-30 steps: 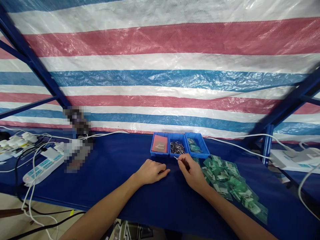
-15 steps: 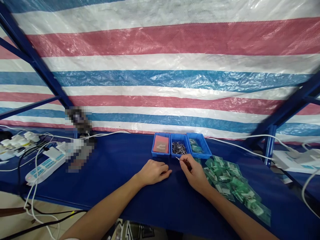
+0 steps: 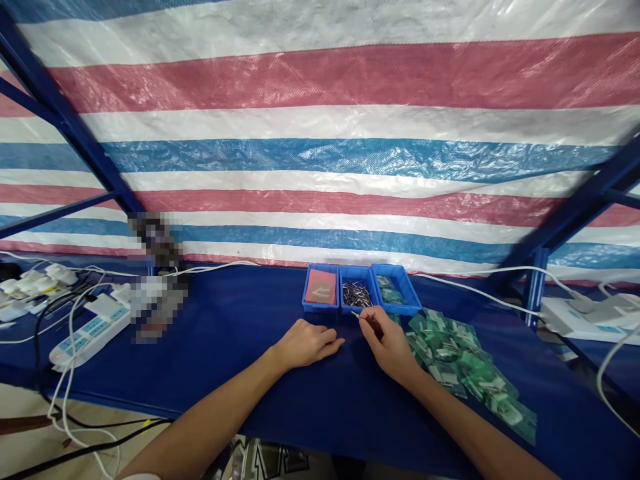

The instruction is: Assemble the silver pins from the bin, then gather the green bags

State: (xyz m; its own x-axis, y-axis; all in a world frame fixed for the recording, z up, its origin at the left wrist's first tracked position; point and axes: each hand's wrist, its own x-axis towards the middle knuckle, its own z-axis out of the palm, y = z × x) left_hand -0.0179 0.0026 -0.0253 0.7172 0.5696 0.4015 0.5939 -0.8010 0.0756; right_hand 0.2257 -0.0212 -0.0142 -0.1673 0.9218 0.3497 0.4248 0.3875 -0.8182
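Note:
My right hand (image 3: 383, 337) pinches a small metal pin (image 3: 355, 314) between thumb and fingertips, just in front of the middle blue bin (image 3: 344, 309). That bin holds a heap of similar thin metal pieces (image 3: 356, 293). My left hand (image 3: 306, 345) rests on the blue table with its fingers curled in, and nothing shows in it. In the left blue bin (image 3: 321, 308) lie pink sheets (image 3: 320, 277) with a brownish piece marked with a pale arrow. The right blue bin (image 3: 411, 298) contains small green packets (image 3: 389, 291).
Green clear packets (image 3: 463, 363) lie spread on the table (image 3: 220, 333) beside my right forearm. White power strips (image 3: 93, 337) with cables stand at the left, and another white strip (image 3: 575, 320) at the right. A striped tarp (image 3: 320, 160) hangs behind, between blue frame posts.
The view has shifted very slightly. Both hands keep almost the same places, and the pin stays pinched in my right hand.

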